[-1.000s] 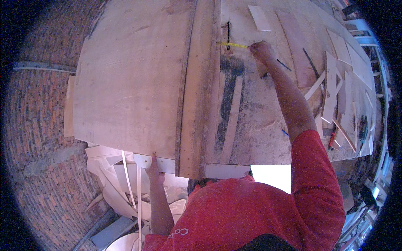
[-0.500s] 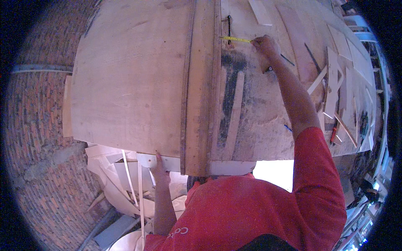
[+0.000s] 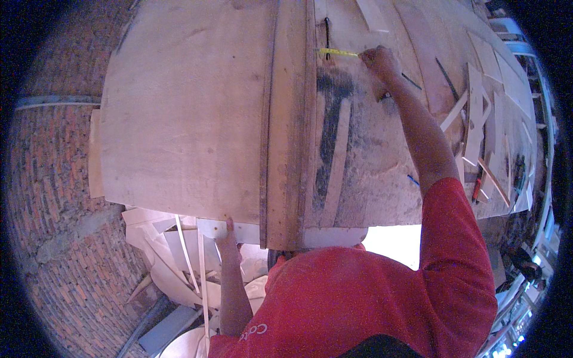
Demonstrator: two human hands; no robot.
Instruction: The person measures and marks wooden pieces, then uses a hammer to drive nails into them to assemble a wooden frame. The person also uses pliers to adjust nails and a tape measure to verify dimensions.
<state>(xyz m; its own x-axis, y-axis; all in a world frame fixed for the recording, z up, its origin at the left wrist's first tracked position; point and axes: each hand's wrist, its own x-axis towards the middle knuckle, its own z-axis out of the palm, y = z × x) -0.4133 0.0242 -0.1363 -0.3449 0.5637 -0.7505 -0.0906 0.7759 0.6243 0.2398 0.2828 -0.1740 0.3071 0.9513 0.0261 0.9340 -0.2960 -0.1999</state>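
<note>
Brick wall (image 3: 54, 197) fills the left of the view, beside a wide wooden bench (image 3: 179, 107) seen from above. A long upright plank (image 3: 286, 137) runs down the middle of the bench toward the person, and a dark stained streak (image 3: 328, 143) lies just right of it. The right hand (image 3: 379, 62) reaches far across the bench, its fingers closed on the end of a yellow measuring tape (image 3: 337, 53), whose blade lies flat on the wood and stretches left from the hand to the plank. The left hand (image 3: 227, 238) is well apart from the tape, at the near edge of the bench, fingers pressed against a pale strip (image 3: 230, 230) under the board; whether it grips the strip cannot be told. Thin wooden offcuts (image 3: 477, 119) lie scattered on the far right of the bench. Pale sheet scraps (image 3: 173, 262) are heaped on the floor below the near edge. A red sleeve (image 3: 453, 238) covers the right upper arm.
</note>
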